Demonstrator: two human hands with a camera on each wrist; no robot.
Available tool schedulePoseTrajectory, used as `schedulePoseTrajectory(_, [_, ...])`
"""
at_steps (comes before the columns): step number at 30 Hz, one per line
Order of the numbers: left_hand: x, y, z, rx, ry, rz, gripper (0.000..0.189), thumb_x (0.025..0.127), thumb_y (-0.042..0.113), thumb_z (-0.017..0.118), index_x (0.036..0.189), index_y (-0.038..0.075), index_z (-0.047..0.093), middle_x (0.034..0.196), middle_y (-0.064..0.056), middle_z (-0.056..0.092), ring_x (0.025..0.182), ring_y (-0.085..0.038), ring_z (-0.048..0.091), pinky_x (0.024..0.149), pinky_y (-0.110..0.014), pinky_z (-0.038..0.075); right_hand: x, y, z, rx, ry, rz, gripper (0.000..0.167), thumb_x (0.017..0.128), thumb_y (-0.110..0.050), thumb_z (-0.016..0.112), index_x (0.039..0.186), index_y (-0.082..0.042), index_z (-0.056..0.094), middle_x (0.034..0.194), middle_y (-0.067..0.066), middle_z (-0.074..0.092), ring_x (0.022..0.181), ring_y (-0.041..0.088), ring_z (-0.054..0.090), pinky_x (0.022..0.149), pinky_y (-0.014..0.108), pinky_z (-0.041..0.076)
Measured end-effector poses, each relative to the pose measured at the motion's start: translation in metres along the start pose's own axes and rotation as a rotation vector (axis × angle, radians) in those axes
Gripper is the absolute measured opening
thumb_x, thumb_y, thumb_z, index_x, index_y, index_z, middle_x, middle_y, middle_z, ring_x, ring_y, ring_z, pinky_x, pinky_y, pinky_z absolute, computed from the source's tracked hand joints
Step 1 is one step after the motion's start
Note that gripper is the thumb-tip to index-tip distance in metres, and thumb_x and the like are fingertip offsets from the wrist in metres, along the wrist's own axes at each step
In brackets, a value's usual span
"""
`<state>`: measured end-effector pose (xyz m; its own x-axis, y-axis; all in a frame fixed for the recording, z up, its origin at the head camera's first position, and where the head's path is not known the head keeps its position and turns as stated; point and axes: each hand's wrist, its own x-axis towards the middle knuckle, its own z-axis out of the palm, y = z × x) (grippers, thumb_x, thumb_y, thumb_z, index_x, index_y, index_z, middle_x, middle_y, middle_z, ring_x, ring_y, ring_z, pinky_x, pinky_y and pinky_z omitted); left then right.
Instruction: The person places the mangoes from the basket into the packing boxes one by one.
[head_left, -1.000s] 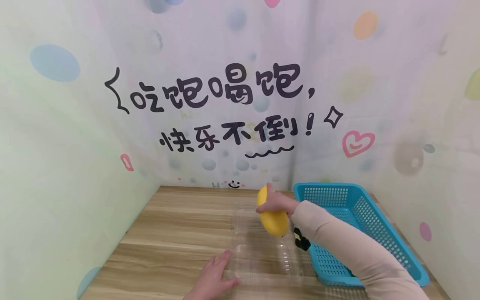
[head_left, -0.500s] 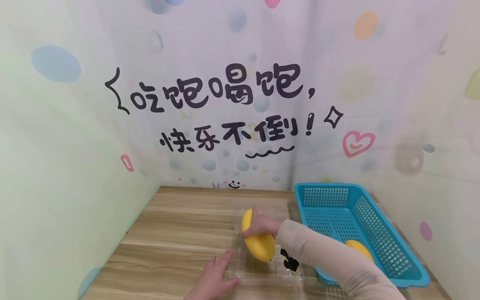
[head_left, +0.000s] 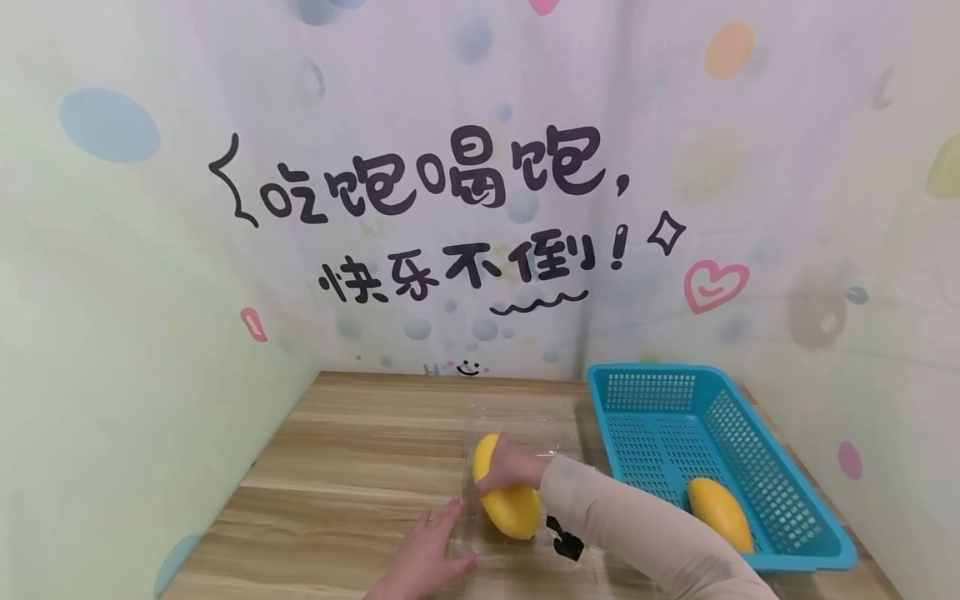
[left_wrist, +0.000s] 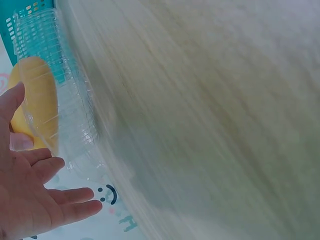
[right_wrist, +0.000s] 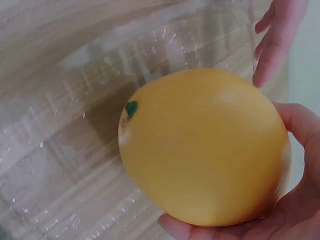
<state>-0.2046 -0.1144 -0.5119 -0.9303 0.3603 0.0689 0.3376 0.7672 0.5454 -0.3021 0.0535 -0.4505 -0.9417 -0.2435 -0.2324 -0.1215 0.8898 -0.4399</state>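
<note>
My right hand (head_left: 513, 465) grips a yellow mango (head_left: 512, 510), fingers and thumb round its sides. In the right wrist view the mango (right_wrist: 205, 150) shows a small green stem spot. It is low over the near part of a clear plastic clamshell box (head_left: 521, 421), which lies unfolded on the table. My left hand (head_left: 423, 552) is beside the box's left edge, fingers spread and fairly straight. Seen from the left wrist, the box's ribbed clear wall (left_wrist: 75, 115) stands in front of the mango.
A blue perforated basket (head_left: 720, 372) stands on the right of the wooden table (head_left: 360, 450), with another mango (head_left: 720, 512) in it. A small black device (head_left: 564, 540) shows below the right wrist. Printed curtains close off the back and sides.
My right hand has carried the mango left, nearer and down over the box's near part. The basket's mango has come into view from behind the sleeve. My left hand stays put.
</note>
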Motion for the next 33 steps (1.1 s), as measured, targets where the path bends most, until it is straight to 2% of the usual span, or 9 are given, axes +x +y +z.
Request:
schedulePoseTrajectory(4, [0.002,-0.001,0.001,-0.001,-0.009,-0.006,0.085,0.077,0.053,0.063,0.139,0.002,0.035,0.142,-0.016,0.038,0.120,-0.058,0.031,0.092,-0.071,0.028,-0.002,-0.003,0.003,-0.024,0.010,0.014,0.091,0.056,-0.033,0.078,0.122,0.013,0.035,0.090,0.013,0.050,0.075,0.021,0.050,0.071,0.033,0.050])
schedulePoseTrajectory(6, [0.003,-0.001,0.001,-0.016,-0.020,-0.015,0.084,0.077,0.053,0.063,0.139,0.003,0.035,0.142,-0.016,0.038,0.120,-0.059,0.031,0.090,-0.072,0.028,-0.003,-0.003,0.005,-0.017,-0.003,0.025,0.091,0.056,-0.033,0.079,0.121,0.013,0.036,0.088,0.013,0.050,0.074,0.021,0.050,0.071,0.034,0.050])
schedulePoseTrajectory(11, [0.004,-0.001,0.002,-0.021,-0.023,-0.027,0.084,0.077,0.053,0.064,0.138,0.004,0.035,0.141,-0.015,0.039,0.120,-0.059,0.030,0.088,-0.073,0.029,-0.002,-0.001,0.013,-0.019,-0.047,0.044,0.099,0.059,-0.036,0.078,0.130,0.013,0.029,0.097,0.015,0.052,0.081,0.023,0.051,0.079,0.037,0.050])
schedulePoseTrajectory(16, [0.003,0.000,0.000,-0.003,-0.002,-0.017,0.084,0.076,0.054,0.064,0.137,0.003,0.037,0.140,-0.015,0.041,0.119,-0.058,0.032,0.089,-0.071,0.030,-0.003,0.000,0.018,-0.064,-0.081,0.056,0.096,0.057,-0.038,0.079,0.126,0.010,0.033,0.091,0.012,0.051,0.077,0.022,0.052,0.074,0.036,0.050])
schedulePoseTrajectory(18, [0.002,0.000,0.000,-0.004,-0.004,-0.016,0.084,0.076,0.055,0.063,0.137,0.003,0.038,0.140,-0.015,0.041,0.119,-0.058,0.032,0.090,-0.071,0.030,-0.005,0.001,0.020,-0.068,-0.108,0.061,0.100,0.057,-0.038,0.079,0.130,0.010,0.030,0.091,0.012,0.053,0.076,0.021,0.052,0.074,0.036,0.050])
schedulePoseTrajectory(23, [0.001,0.001,-0.001,-0.007,-0.013,-0.017,0.084,0.076,0.056,0.062,0.138,0.004,0.037,0.141,-0.015,0.040,0.119,-0.059,0.031,0.089,-0.072,0.030,-0.005,0.004,0.029,-0.038,-0.122,0.029,0.109,0.057,-0.034,0.080,0.136,0.012,0.020,0.089,0.013,0.055,0.075,0.021,0.052,0.074,0.036,0.050])
schedulePoseTrajectory(27, [0.001,0.001,-0.001,-0.012,-0.002,-0.004,0.083,0.077,0.054,0.063,0.138,0.004,0.037,0.142,-0.015,0.039,0.119,-0.059,0.031,0.090,-0.072,0.029,-0.003,0.004,0.034,-0.032,-0.101,0.000,0.104,0.057,-0.032,0.080,0.132,0.012,0.023,0.087,0.012,0.054,0.074,0.020,0.052,0.074,0.034,0.050])
schedulePoseTrajectory(33, [0.002,0.001,-0.002,-0.008,-0.004,0.005,0.083,0.077,0.054,0.062,0.137,0.002,0.038,0.142,-0.015,0.038,0.119,-0.060,0.030,0.093,-0.071,0.027,-0.007,-0.001,0.031,-0.022,-0.091,-0.021,0.097,0.054,-0.029,0.083,0.125,0.012,0.030,0.084,0.011,0.051,0.073,0.020,0.051,0.075,0.032,0.050])
